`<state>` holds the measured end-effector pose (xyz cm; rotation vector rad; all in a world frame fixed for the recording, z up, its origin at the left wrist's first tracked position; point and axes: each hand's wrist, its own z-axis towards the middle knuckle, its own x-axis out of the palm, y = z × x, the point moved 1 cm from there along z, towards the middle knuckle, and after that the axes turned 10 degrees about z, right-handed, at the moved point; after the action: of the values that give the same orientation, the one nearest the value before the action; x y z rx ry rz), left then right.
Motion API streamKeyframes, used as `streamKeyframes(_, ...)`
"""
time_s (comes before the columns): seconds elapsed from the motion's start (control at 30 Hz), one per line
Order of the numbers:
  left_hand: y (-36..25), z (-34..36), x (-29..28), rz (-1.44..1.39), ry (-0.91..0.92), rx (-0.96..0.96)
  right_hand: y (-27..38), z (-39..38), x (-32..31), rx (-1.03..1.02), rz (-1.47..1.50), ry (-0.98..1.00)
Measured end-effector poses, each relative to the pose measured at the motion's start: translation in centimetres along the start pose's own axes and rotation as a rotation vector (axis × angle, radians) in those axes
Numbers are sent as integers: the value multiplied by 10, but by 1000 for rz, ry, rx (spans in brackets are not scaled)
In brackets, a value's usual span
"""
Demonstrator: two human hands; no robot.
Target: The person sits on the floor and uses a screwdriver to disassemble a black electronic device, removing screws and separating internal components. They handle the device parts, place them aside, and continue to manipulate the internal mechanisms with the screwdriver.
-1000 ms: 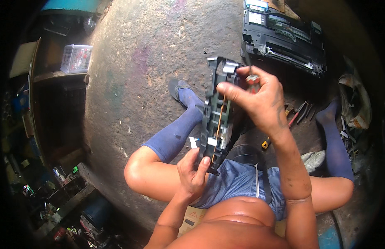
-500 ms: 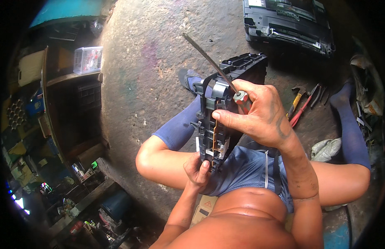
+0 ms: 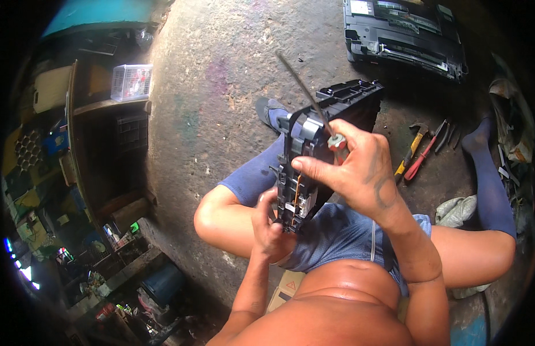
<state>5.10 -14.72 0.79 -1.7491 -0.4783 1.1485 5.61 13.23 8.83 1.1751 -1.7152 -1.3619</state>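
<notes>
1. Assembly [image 3: 304, 149] of black plastic is held up between the person's two hands, in front of the lap. Its narrow, ribbed face is turned toward the body, that face's long axis running from the lap outward; behind it a deeper body slants off forward and to the right.
2. Left hand [image 3: 270, 233] is closed on the lower end, the one nearest the lap, and is the nearer hand to it.
3. Right hand [image 3: 363, 173] is nearer the upper end, coming in from the right; it grips a screwdriver [image 3: 306, 92], while its thumb lies over the ribbed face. Whether the thumb presses cannot be told.
4. The screwdriver's shaft passes across the upper end, pointing forward and left, its tip beyond the assembly instead of toward it.
5. Farther right on the floor [image 3: 238, 86] lie a hammer [image 3: 414, 151] and red-handled pliers [image 3: 417, 164]; ahead stands a larger black housing [image 3: 403, 40].
</notes>
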Motion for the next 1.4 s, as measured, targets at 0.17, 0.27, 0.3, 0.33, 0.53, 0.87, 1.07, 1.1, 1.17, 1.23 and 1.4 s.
streamKeyframes(0.17, -77, 86, 8, 128, -61, 153, 5, -15, 4, -89, -66, -37)
streamKeyframes(0.27, -90, 116, 32, -38, 80, 156, 2, -18, 0, -99, -79, -68)
streamKeyframes(0.3, -87, 118, 33, 24, 169, 67, 0, -21, -4, -102, -112, -98)
streamKeyframes(0.33, -87, 118, 39, -53, 168, 35, -1, -22, -7, -109, -143, -127)
streamKeyframes(0.53, -110, 115, 62, -52, 92, -26, 22, -25, -32, -56, -138, -114)
streamKeyframes(0.87, -132, 107, 91, 158, -15, 82, 28, -35, -44, -25, -252, -311)
streamKeyframes(1.07, -146, 107, 93, 360, -71, 161, 24, -37, -53, -43, -335, -317)
streamKeyframes(1.1, -142, 108, 94, 342, -123, 204, 24, -37, -51, -56, -336, -331)
streamKeyframes(1.17, -138, 120, 87, 358, -142, 130, 27, -41, -48, -48, -291, -343)
streamKeyframes(1.23, -131, 132, 78, 276, -144, 57, 29, -42, -50, -46, -265, -323)
streamKeyframes(1.4, -124, 126, 74, 239, -172, 88, -35, -31, -57, 81, 367, -200)
